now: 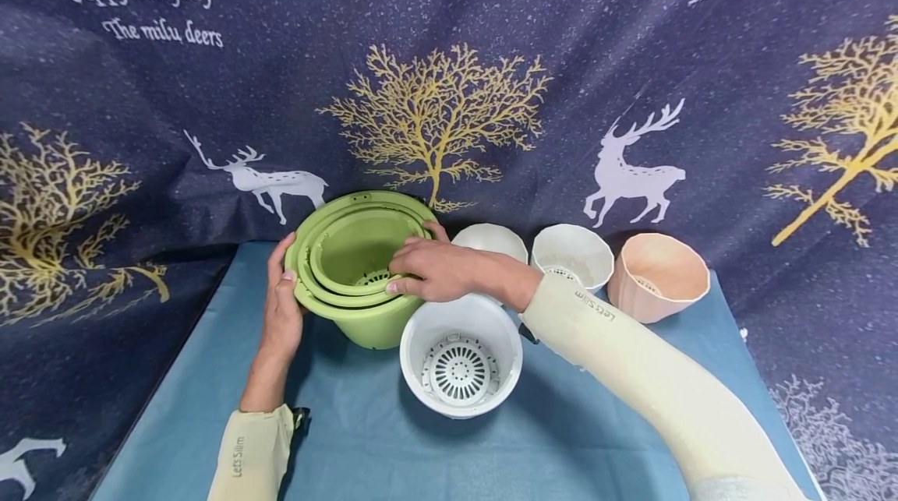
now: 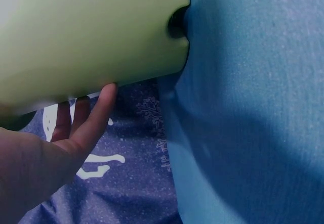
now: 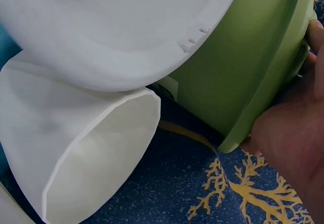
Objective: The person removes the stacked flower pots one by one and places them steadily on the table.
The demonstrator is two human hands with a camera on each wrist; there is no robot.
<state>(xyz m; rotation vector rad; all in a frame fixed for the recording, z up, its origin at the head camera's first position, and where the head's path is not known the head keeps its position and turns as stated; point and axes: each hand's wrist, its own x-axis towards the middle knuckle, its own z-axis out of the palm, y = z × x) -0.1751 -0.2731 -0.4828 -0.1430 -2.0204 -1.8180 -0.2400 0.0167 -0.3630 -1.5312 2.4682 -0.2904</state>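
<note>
Several green flowerpots stand nested on the left, leaning so their mouths face the head view. My left hand (image 1: 282,314) holds the outer green pot (image 1: 372,327) from the left, thumb at its rim. In the left wrist view, the fingers (image 2: 96,113) of that hand press along the pot's smooth side. Across from it, my right hand (image 1: 438,267) grips the right rim of the inner green pot (image 1: 361,240), with fingers reaching inside and the thumb at the near rim. Slots show in the inner pot's floor. Beside the nest stands a white pot (image 1: 418,329) with a slotted bottom.
Behind the white pot are a white faceted pot (image 1: 484,236), partly hidden by my right forearm, a second white faceted pot (image 1: 571,240) and a peach pot (image 1: 659,259). All stand on a blue cloth (image 1: 372,439). A dark printed curtain (image 1: 491,10) hangs behind.
</note>
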